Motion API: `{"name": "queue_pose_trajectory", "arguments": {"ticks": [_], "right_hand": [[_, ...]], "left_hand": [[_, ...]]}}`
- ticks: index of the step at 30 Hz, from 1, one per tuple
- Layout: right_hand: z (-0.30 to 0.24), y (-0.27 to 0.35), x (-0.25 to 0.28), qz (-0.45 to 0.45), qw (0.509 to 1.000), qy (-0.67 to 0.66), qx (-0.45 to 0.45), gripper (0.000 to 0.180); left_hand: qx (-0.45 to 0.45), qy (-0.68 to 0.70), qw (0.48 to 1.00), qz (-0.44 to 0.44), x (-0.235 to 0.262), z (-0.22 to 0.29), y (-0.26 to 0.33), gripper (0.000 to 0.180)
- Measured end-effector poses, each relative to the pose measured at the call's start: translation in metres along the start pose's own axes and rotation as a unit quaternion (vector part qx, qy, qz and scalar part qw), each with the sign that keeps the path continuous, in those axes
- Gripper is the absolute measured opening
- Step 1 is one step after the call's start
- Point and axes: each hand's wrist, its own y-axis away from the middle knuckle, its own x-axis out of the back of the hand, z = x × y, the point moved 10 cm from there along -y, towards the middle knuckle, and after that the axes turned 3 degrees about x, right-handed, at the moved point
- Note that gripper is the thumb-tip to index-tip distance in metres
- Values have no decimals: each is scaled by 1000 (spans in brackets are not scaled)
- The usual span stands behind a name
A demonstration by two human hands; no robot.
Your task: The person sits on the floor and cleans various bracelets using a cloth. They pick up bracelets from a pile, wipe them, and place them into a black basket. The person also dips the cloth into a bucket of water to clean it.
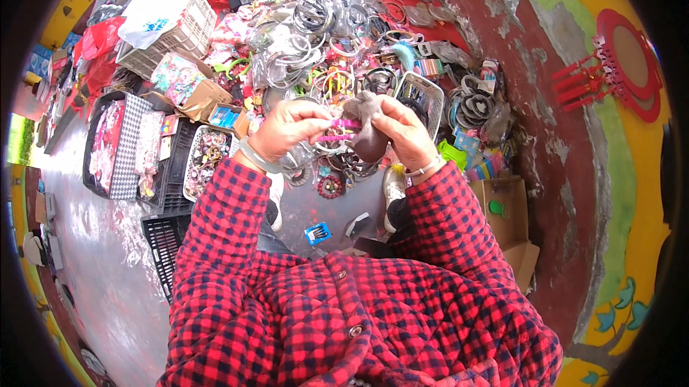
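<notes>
Both hands are raised in front of my chest, over a large heap of hair accessories. My left hand (298, 127) is closed in a pinch at the end of some narrow bright pink strips (343, 131), whose exact kind I cannot make out. In my right hand (407, 130), thumb and fingers grip a soft grey-brown piece with rounded lobes (369, 139). This piece meets the pink strips between the two hands; whether they are joined is not clear. Behind the hands lie many headbands (287, 64), some in clear plastic bags.
A white basket (436, 104) stands at the heap's right, an open cardboard box (513, 208) nearer me. On the left are a bead-filled white basket (194, 185), a black crate (163, 243) and a pale crate (190, 28). A blue card (316, 233) lies between my feet.
</notes>
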Motion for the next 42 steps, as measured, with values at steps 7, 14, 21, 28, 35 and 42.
{"name": "queue_pose_trajectory", "arguments": {"ticks": [7,14,21,28,35,42], "right_hand": [[-4,2,-2,4,973,222,70,26],[30,0,16,88,996,3,-30,17],[47,7,31,180,973,-96,-113,8],[-21,6,73,209,942,-215,150,24],[-21,2,20,109,985,-86,98,29],[-2,4,9,56,998,-16,31,22]], "left_hand": [[33,79,996,-21,-2,-6,1,12],[12,-3,999,-44,-19,-6,3,10],[-5,-103,994,-44,-15,6,5,10],[-22,69,996,59,44,9,10,11],[-25,94,995,27,29,5,5,12],[-25,27,999,-10,9,4,1,10]]}}
